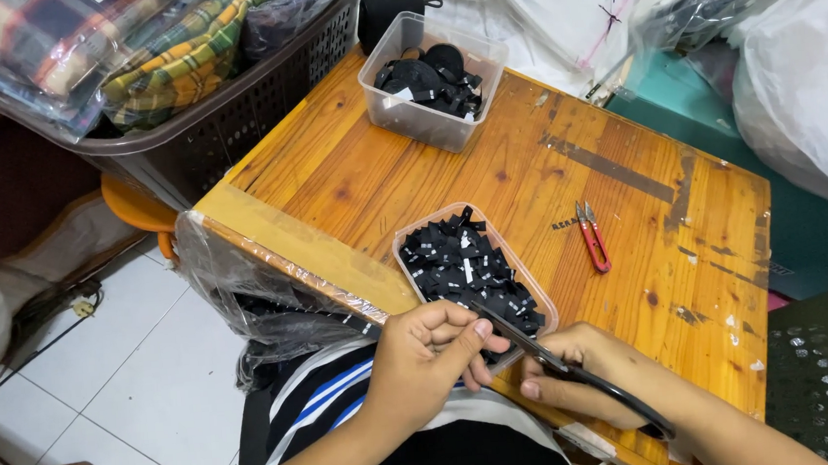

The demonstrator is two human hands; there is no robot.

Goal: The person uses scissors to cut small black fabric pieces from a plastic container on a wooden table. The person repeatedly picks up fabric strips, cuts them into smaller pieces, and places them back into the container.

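Observation:
My right hand (594, 370) grips black-handled scissors (539, 352), their blades pointing up-left toward my left hand (422, 353). My left hand is closed with thumb and fingers pinched at the blade tips; what it pinches is too small to see. Both hands hover at the near edge of a wooden table (488, 174), just below a clear plastic tub (413, 244) full of small black fabric labels (465, 263) with white marks. A second clear tub (416, 116) at the table's far side holds larger black pieces.
Small red thread snips (592, 237) lie on the table right of the near tub. A clear plastic bag (243, 293) hangs off the table's left edge. A dark basket (203, 131) of plaid cloth stands at left. White bags (801, 69) pile at right.

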